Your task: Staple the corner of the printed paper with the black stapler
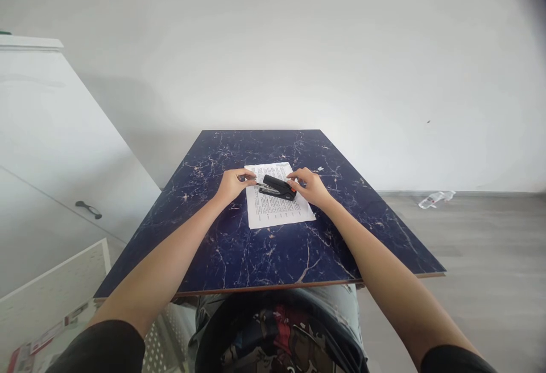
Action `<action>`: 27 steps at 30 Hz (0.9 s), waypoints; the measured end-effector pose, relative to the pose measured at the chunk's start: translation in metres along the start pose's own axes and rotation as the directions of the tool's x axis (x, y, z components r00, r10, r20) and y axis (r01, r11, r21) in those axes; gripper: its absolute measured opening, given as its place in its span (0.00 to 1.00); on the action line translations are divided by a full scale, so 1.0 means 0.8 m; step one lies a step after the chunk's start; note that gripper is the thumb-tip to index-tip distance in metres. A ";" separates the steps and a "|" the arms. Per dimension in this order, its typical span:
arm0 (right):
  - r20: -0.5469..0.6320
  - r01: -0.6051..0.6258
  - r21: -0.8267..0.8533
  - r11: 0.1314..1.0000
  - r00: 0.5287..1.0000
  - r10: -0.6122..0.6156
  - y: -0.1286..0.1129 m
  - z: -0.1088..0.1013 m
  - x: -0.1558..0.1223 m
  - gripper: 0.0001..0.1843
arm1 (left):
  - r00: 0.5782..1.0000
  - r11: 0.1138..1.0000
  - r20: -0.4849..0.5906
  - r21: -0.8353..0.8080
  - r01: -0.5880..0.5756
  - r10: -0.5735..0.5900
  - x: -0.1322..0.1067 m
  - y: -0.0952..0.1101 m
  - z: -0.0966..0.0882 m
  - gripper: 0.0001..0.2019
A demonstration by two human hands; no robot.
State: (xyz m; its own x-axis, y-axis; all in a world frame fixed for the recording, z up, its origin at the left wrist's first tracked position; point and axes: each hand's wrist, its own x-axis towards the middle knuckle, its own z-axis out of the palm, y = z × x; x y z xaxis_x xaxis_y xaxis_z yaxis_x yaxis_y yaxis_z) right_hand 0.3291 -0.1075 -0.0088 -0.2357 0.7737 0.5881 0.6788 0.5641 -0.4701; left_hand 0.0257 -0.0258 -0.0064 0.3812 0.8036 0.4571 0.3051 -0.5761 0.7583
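A black stapler (277, 189) with a small orange part at its rear lies on printed paper (281, 217), its top arm lifted away from the base. A silvery metal strip shows between the two halves. My right hand (312, 187) grips the stapler's rear end with thumb and fingers. At the stapler's front end, my left hand (234, 183) is closed in a pinch, fingertips beside the metal strip. Whatever small thing lies between those fingertips is too small to make out.
The paper rests on a dark blue marbled table (273, 259). A small white scrap (320, 168) lies beyond my right hand. To the left stands a white cabinet (55, 134) with a dark handle (89, 210). Clear crumpled plastic (435, 199) lies on the floor at right.
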 end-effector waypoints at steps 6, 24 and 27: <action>0.046 0.016 0.017 1.000 0.999 -0.017 -0.007 -0.003 0.000 0.11 | 0.999 0.995 0.051 0.095 -0.009 0.004 0.002 -0.009 -0.002 0.09; 0.077 0.008 0.030 1.000 0.997 -0.010 -0.009 -0.004 0.000 0.12 | 0.969 0.992 0.247 0.120 -0.031 0.000 0.010 -0.021 0.000 0.11; 0.078 0.018 0.032 0.999 0.997 -0.021 -0.008 -0.003 0.000 0.12 | 0.966 0.992 0.258 0.123 -0.021 -0.011 0.010 -0.020 0.000 0.10</action>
State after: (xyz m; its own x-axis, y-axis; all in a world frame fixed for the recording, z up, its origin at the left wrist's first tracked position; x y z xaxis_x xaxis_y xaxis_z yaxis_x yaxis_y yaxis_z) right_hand 0.3268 -0.1115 -0.0039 -0.3032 0.7818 0.5448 0.6516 0.5873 -0.4801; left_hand 0.0240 -0.0102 -0.0145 0.5897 0.7444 0.3132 0.4021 -0.6069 0.6855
